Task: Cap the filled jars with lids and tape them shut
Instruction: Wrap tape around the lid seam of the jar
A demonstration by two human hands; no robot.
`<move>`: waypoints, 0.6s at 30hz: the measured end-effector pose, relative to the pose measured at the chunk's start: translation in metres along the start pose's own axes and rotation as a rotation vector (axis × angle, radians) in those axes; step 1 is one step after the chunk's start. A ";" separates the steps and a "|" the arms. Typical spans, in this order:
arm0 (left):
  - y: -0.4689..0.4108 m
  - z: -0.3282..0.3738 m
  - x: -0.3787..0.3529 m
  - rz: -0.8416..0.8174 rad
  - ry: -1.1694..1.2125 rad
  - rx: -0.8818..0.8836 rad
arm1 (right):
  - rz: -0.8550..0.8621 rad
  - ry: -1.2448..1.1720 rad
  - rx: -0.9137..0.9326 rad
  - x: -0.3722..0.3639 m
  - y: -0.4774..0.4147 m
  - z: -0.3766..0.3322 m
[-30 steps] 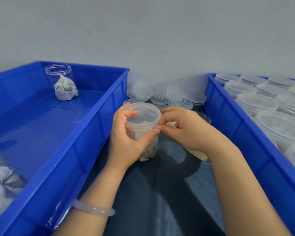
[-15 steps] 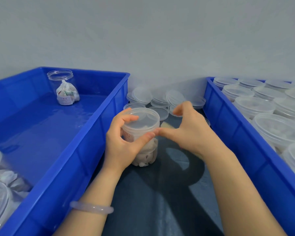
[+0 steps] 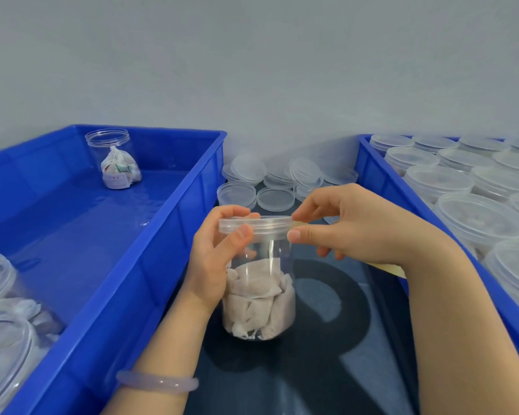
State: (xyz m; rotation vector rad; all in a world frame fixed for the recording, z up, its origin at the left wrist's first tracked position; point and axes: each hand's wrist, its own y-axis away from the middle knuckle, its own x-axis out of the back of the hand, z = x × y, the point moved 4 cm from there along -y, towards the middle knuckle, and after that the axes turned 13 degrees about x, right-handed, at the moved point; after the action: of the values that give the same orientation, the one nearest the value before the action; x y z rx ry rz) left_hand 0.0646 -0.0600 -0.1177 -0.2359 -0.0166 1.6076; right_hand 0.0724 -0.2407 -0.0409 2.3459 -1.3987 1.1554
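- Head view: the jar [image 3: 258, 283] stands upright on the dark table [image 3: 327, 369], in the gap between the left bin [image 3: 162, 235] and the right bin [image 3: 381, 181].
- Lid [image 3: 256, 224] is on, and it looks seated flat and square.
- Left hand [image 3: 213, 265] wraps the upper wall, thumb pressed on the lid's rim at the front and fingers curled round behind. A solid brace!
- Right hand [image 3: 357, 229] is just beside the rim, thumb and forefinger pinching a pale strip of tape [image 3: 301, 224] with its end at the lid's edge.
- Whether that end has stuck yet, I can't quite tell; the plastic is too clear.
- Handling call: thin clear plastic with soft sachets [image 3: 258, 307] filling the lower half, so it is probably light, slick and easy to tip.
- Best hold is high, right where the left hand has it, bracing against the tape's pull.
- Squeeze the wall too hard and it may flex, so the stiffer lid band is the place to press.
- Behind: spare lids [image 3: 274, 199] by the wall, an open jar [image 3: 114, 158] in the left bin, capped jars [image 3: 462, 211] packed in the right.
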 end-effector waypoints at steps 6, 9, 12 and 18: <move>0.001 -0.001 -0.002 -0.036 -0.008 0.044 | -0.040 -0.023 -0.064 -0.002 -0.003 0.012; 0.002 -0.003 -0.001 -0.076 -0.005 0.088 | -0.104 -0.081 -0.113 -0.006 -0.004 0.019; 0.001 -0.005 -0.002 -0.088 -0.030 0.169 | -0.099 -0.070 -0.123 -0.010 -0.006 0.019; -0.004 -0.002 0.002 0.075 -0.091 0.230 | -0.094 -0.028 -0.119 -0.016 -0.011 0.016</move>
State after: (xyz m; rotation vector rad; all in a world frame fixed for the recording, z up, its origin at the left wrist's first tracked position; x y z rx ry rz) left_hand 0.0687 -0.0582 -0.1189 0.0147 0.1079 1.6783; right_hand 0.0858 -0.2320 -0.0604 2.3261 -1.3121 0.9902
